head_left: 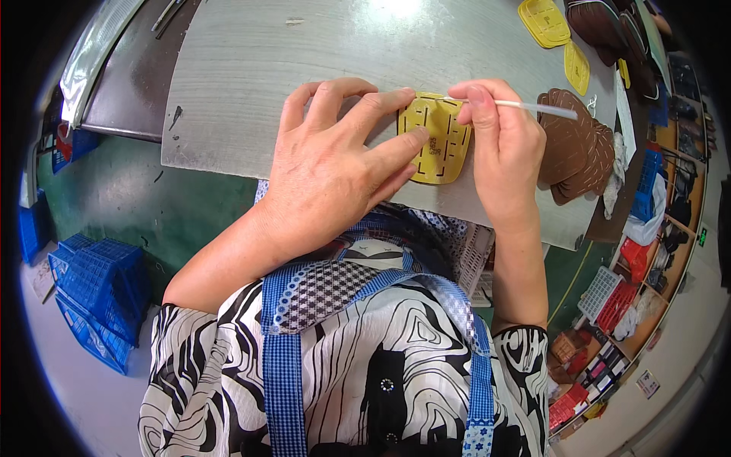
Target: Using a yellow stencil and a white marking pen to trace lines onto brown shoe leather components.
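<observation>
"What's the biggest thing in view?"

"A grey worktable (228, 84), its near edge just in front of the person's apron (283, 381). On its right side lies a fanned stack of brown pieces (567, 145), dotted with short pale marks; they look like leather, though I can't be sure."

"And between the hands?"

"A yellow template (435, 156), lying flat near the table's near edge, rounded at the corners and cut with dark slots. It is a little longer than wide, and its long axis runs away from the body."

"Which hand is nearer to it?"

"The left hand (339, 156) is on it, coming in from the left. The right hand (506, 137) stands just beside the opposite edge, so the template lies to the left of its fingers."

"How are the left fingers set?"

"Spread wide, palm down. One fingertip rests at the far left corner, another nearer the middle; the thumb is by the near left side, and I can't tell whether it presses."

"The right ones?"

"Closed in a narrow pinch on a slim white pen (525, 106), gripped close to its point. The pen lies crosswise to the template, tip leftward at the far edge. Whether the tip touches down is too small to tell."
</observation>
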Tool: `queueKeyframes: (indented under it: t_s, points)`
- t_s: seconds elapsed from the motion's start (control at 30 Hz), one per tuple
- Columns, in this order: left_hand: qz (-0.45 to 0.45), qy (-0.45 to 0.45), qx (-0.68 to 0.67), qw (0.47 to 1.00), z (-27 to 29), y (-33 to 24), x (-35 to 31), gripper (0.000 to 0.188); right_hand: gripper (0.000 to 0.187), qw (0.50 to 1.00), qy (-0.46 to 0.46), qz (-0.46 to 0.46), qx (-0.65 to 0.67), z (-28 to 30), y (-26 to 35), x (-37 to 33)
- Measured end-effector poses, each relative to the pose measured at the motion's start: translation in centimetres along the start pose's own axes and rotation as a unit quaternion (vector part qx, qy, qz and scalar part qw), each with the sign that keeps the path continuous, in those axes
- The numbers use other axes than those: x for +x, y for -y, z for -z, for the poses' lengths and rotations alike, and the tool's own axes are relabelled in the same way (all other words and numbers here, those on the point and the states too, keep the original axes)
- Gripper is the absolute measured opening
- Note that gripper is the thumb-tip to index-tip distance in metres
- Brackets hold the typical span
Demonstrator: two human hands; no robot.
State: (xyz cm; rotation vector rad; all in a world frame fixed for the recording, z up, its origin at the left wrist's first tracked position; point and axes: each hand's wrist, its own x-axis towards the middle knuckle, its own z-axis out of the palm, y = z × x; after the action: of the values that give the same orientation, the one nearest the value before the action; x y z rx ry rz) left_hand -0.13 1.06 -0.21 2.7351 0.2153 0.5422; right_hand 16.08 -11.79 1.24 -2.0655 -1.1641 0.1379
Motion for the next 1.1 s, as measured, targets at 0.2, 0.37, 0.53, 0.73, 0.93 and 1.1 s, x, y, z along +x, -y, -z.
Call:
queueKeyframes:
  t_s: [0.2,0.37,0.53,0.73,0.93,1.1]
  points:
    - [-0.005,0.016,0.009,1.000,0.3,0.0,0.1,0.029,0.026,0.995,0.013,0.020,0.094,-0.2,0.7,0.2]
    - [-0.003,0.024,-0.011,1.000,0.4,0.0,0.1,0.026,0.023,0.998,0.017,0.056,0.033,-1.1,0.0,0.9]
    - [-0.002,0.014,-0.016,1.000,0.2,0.0,0.1,0.024,0.023,0.999,-0.016,0.018,0.036,-0.7,0.6,0.4]
    - [-0.005,0.017,-0.017,1.000,0.3,0.0,0.3,0.025,0.021,0.996,-0.015,0.085,-0.008,-1.1,0.2,0.3]
    - [-0.002,0.017,0.007,1.000,0.0,0.0,0.0,0.031,0.018,0.996,-0.027,-0.003,-0.088,1.2,-0.1,-1.9]
    - [0.003,0.020,0.010,1.000,0.2,0.0,0.1,0.031,0.019,0.995,0.005,-0.094,-0.042,2.2,1.6,-4.7]
